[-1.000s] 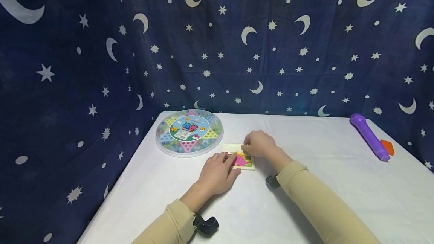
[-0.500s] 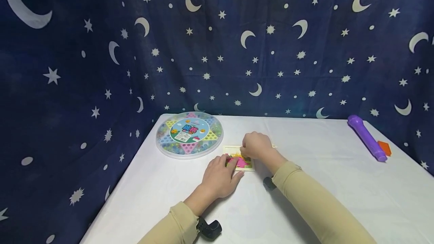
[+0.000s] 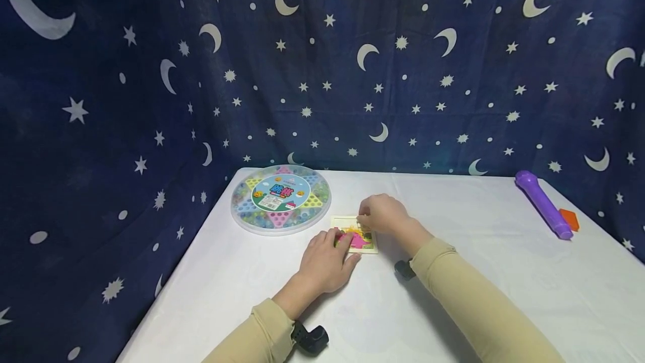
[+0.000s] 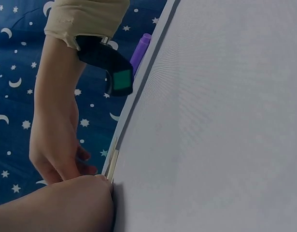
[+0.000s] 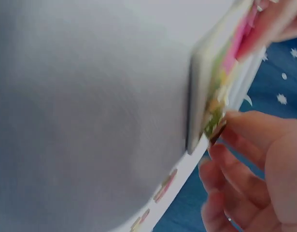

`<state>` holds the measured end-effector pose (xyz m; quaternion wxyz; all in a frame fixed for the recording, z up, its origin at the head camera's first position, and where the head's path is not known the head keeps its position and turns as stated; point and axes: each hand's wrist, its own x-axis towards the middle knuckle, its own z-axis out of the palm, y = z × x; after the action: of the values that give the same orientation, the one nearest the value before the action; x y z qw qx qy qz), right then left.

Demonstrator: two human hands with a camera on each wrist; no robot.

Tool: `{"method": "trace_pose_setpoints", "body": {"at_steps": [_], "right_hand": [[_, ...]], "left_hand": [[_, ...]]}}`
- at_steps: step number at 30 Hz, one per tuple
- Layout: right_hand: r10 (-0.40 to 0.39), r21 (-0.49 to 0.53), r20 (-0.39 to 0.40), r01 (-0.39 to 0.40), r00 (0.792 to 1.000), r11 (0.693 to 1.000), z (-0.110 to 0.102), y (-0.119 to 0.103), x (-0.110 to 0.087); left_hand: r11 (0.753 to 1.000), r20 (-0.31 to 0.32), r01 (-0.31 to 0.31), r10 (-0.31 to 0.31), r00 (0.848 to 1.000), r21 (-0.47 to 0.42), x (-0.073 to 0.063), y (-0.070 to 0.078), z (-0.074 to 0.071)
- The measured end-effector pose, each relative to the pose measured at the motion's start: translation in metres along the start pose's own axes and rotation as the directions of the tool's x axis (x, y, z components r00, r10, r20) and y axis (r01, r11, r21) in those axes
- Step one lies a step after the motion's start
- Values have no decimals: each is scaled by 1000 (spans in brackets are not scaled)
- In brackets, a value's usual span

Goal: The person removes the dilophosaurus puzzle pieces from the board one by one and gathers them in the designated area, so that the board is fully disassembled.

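Note:
A small picture puzzle [image 3: 359, 241] in a pale frame, with a pink figure on it, lies flat on the white table. My left hand [image 3: 325, 262] rests across its left side, fingers fairly straight and touching the picture. At the far right corner, my right hand [image 3: 385, 214] pinches a small puzzle piece [image 5: 217, 131] between thumb and forefinger. The right wrist view shows that piece tilted at the board's edge, with green and dark brown on it. From the head view the fingers hide it. In the left wrist view only the puzzle's thin edge [image 4: 113, 164] shows.
Behind and left of the puzzle sits a round Chinese checkers set [image 3: 281, 199] in a clear case. A purple microphone-shaped toy [image 3: 543, 204] and an orange flat piece [image 3: 570, 219] lie far right. Small coloured pieces [image 5: 165, 186] lie beyond the puzzle. A starry curtain [image 3: 342, 71] hangs behind.
The right hand turns at the wrist and shifts slightly at the puzzle's far right corner. The left hand stays on the puzzle. The head view has tilted a little.

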<state>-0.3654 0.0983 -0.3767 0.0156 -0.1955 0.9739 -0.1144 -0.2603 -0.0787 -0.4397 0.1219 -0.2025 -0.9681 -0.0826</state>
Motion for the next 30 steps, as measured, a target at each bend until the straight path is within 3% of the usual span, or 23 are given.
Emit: {"method": "trace_pose_setpoints", "body": {"at_steps": [5, 10, 15, 23, 30], "right_hand": [[-18, 173, 40, 10, 999, 985, -9, 7, -2], [-29, 240, 69, 11, 997, 971, -12, 13, -2], [-4, 300, 30, -6, 1000, 954, -11, 25, -4], [62, 311, -14, -54, 998, 949, -15, 53, -12], [157, 301, 17, -155, 987, 941, -24, 78, -24]], "left_hand": [[1000, -1, 6, -6, 1000, 10, 2, 0, -3], [1000, 0, 11, -11, 1000, 0, 2, -1, -4], [1000, -12, 14, -15, 1000, -17, -1, -2, -4], [996, -54, 14, -19, 998, -87, -3, -4, 2], [993, -106, -28, 16, 994, -114, -4, -3, 1]]}}
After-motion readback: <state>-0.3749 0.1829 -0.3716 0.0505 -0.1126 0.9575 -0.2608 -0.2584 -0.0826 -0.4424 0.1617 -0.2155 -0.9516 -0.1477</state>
